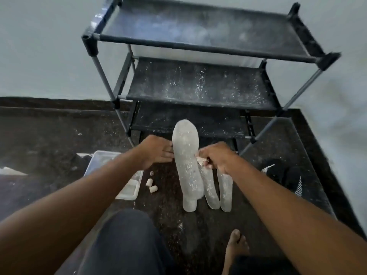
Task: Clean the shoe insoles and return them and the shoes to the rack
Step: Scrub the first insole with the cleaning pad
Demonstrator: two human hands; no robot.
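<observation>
Your left hand (156, 150) holds the left edge of a powder-dusted insole (186, 163), fingers reaching behind it. Your right hand (216, 157) pinches a small pale wad (201, 160) against the insole's right edge. Two more insoles (217, 187) lie on the dark floor (198, 235) just beside it. A pair of black shoes (284, 175) sits to your right. The dusty rack (198, 86) stands ahead; a white tray (111, 161) lies to your left.
</observation>
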